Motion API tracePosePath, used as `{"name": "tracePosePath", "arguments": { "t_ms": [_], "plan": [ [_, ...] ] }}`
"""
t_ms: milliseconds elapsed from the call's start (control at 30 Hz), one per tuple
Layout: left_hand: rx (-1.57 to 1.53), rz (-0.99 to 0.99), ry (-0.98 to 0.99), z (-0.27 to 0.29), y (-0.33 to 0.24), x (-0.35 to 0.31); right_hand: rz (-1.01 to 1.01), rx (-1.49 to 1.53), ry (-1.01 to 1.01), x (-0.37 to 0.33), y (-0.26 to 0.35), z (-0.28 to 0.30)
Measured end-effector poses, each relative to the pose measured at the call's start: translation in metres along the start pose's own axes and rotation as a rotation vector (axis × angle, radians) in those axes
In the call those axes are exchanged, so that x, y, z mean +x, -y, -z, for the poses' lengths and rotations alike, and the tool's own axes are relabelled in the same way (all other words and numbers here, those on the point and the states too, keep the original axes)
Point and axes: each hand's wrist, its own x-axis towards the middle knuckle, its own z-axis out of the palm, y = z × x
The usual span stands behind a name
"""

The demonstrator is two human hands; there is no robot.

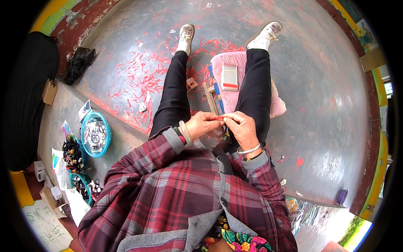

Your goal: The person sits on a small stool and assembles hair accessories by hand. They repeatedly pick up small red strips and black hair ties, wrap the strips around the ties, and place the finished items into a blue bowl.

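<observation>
While the person sits with both forearms drawn in over the lap, the left hand [202, 124] and the right hand [241, 127] meet at the fingertips, pinched from either side on a small red piece [219, 118] that shows only as a sliver between them; what it is cannot be told. The left hand is curled, thumb and forefinger closed on one end; the right hand closes on the other, its remaining fingers folded under. A pale bangle [185, 133] sits on the left wrist and a white bracelet [248, 150] on the right. For work this fine, the wrists are best kept braced close to the body, as they are here, with pinch pressure light and even so the piece neither bends nor slips, and the grip kept near the tips so the piece stays in sight. Just beyond the hands, between the knees, lies a pink cushion [235, 80] with a white pad [229, 76] on top and a wooden stick [209, 97] beside it. Red scraps [142, 80] litter the grey floor [319, 84] around the feet. To the left, on a lower ledge, stands a blue-rimmed tub [96, 134] with dark clutter near it. A dropped piece would be hard to find among those scraps, so I would keep it over the lap.
</observation>
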Motion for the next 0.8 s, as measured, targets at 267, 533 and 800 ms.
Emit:
{"name": "tracePosePath", "arguments": {
  "t_ms": [267, 533, 800],
  "plan": [
    [-0.087, 0.115, 0.010, 0.005, -0.001, -0.001, 0.016, 0.029, 0.052, 0.000, -0.003, -0.002],
    [-0.134, 0.251, 0.061, 0.011, 0.004, 0.004, 0.139, -0.099, 0.104, 0.000, -0.005, -0.005],
    [-0.208, 0.290, 0.162, 0.011, -0.004, -0.001, 0.093, -0.101, 0.154, 0.004, -0.005, 0.004]
  ]
}}
